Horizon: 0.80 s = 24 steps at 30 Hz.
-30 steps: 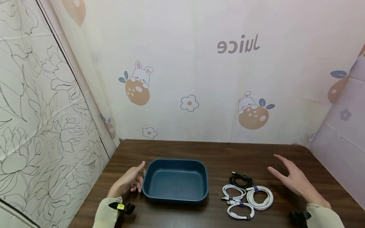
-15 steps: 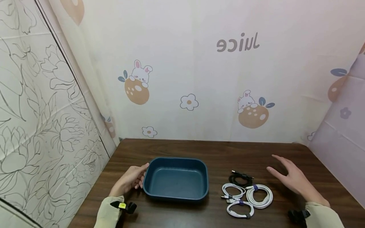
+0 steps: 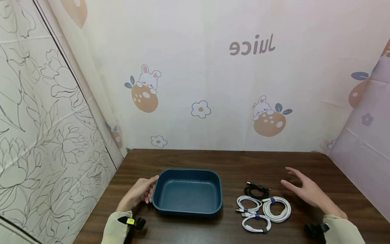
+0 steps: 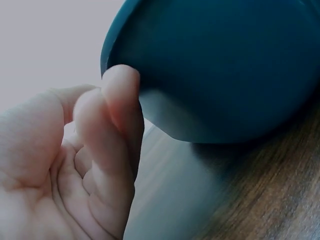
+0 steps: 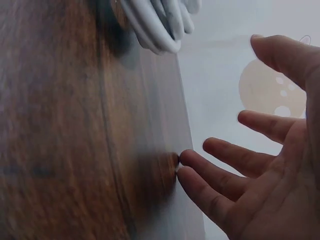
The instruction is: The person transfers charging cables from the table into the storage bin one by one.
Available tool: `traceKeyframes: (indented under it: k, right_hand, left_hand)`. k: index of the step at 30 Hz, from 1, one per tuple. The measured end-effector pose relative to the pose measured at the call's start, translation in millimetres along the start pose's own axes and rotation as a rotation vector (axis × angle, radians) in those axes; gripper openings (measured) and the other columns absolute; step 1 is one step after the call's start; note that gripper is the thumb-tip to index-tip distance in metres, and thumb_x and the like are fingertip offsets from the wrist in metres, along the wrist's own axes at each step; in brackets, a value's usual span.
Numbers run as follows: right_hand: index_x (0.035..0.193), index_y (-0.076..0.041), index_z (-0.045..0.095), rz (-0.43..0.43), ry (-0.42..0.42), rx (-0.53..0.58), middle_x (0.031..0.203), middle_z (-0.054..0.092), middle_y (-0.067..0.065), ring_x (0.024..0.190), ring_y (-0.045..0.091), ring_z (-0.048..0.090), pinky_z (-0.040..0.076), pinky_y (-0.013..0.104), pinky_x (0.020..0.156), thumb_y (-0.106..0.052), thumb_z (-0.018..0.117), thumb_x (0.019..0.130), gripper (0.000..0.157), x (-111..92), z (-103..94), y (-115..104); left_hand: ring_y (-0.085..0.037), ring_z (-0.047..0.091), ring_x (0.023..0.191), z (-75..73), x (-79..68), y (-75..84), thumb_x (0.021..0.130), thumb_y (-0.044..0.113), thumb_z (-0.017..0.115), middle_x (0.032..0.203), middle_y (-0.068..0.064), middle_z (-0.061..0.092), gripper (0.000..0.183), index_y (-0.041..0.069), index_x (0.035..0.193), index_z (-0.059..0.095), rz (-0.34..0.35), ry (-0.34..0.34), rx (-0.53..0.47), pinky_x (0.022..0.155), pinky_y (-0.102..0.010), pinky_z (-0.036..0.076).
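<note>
Table [image 3: 233, 169], dark wood grain; near edge out of frame. Blue tray [image 3: 187, 196] flat on it, just left of the middle, long side running along the far edge, closer to the left edge than the right.

Left hand [image 3: 138, 191] at the tray's left end: thumb on the rim near the far left corner, bent fingers against the outer wall, together pinching the side. The left wrist view shows fingertips up against the blue wall; thumb tip hidden behind them.

Right hand [image 3: 307, 189] toward the table's right edge, spread wide, thumb well apart from the fingers, holding nothing. Nearest to it, large white coil [image 3: 286, 210] with a purple tie, apart from the fingers.

Coils grouped right of the tray. Black cable [image 3: 259, 187] lies farthest toward the far edge. Small white coil [image 3: 239, 203] on the tray side, beside the large one. Front white coil [image 3: 253, 230], nearest the bottom of the frame, purple tie and dark tab, its plug by the small coil's ends.

Pale sleeves, black wrist cameras. Beyond the far edge, cloth [image 3: 225, 84] printed with rabbits, orange fruit, flowers, mirrored "Juice".
</note>
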State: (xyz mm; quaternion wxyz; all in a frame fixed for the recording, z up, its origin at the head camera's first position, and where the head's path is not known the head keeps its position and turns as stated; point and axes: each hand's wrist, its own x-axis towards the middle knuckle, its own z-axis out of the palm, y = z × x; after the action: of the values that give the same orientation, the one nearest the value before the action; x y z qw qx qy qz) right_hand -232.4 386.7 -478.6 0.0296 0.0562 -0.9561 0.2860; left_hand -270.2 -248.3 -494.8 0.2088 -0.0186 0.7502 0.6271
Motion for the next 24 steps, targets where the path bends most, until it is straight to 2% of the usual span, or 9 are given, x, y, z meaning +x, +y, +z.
traceKeyframes:
  k: [6,10,16,19,24]
  right_hand:
    - [0.150,0.002,0.040,-0.011,-0.042,0.045,0.137,0.054,0.037,0.111,0.047,0.066,0.057,0.058,0.081,-0.041,0.062,0.102,0.068,0.0,2.8,-3.7]
    - [0.148,0.002,0.045,-0.032,-0.060,0.037,0.131,0.061,0.030,0.107,0.039,0.068,0.057,0.051,0.079,-0.040,0.063,0.102,0.064,1.5,3.8,-7.2]
    - [0.135,-0.002,0.060,-0.071,-0.100,0.041,0.109,0.071,0.006,0.092,0.009,0.066,0.054,0.027,0.072,-0.035,0.069,0.099,0.050,1.2,2.5,-11.7]
    - [0.130,-0.002,0.064,-0.089,-0.157,0.105,0.105,0.071,0.001,0.086,0.000,0.063,0.053,0.024,0.070,-0.032,0.070,0.098,0.044,-0.4,2.4,-11.7]
    - [0.129,0.005,0.062,-0.083,-0.312,0.288,0.107,0.067,0.008,0.086,0.001,0.064,0.061,0.030,0.069,-0.025,0.065,0.102,0.040,-2.8,1.4,-9.4]
  left_hand:
    - [-0.007,0.056,0.041,0.1,1.1,-0.6,0.100,0.056,0.058,0.055,0.002,0.058,0.054,0.010,0.072,0.061,-0.001,-0.005,-0.011,0.041,-0.021,0.048]
    - [-0.007,0.056,0.041,-0.4,1.5,-1.9,0.100,0.056,0.058,0.055,0.003,0.058,0.054,0.010,0.071,0.060,-0.003,-0.007,-0.016,0.041,-0.021,0.049]
    - [-0.006,0.057,0.042,-1.4,1.2,-2.8,0.100,0.057,0.057,0.055,0.003,0.058,0.055,0.011,0.071,0.060,0.005,-0.020,-0.021,0.042,-0.021,0.050]
    - [-0.006,0.057,0.042,-1.5,1.1,-2.4,0.101,0.057,0.056,0.056,0.004,0.058,0.055,0.011,0.071,0.060,-0.001,-0.023,-0.025,0.043,-0.021,0.050]
    - [-0.006,0.057,0.043,-1.2,1.2,-2.1,0.101,0.057,0.056,0.055,0.003,0.058,0.055,0.011,0.072,0.060,-0.004,-0.030,-0.024,0.044,-0.021,0.051]
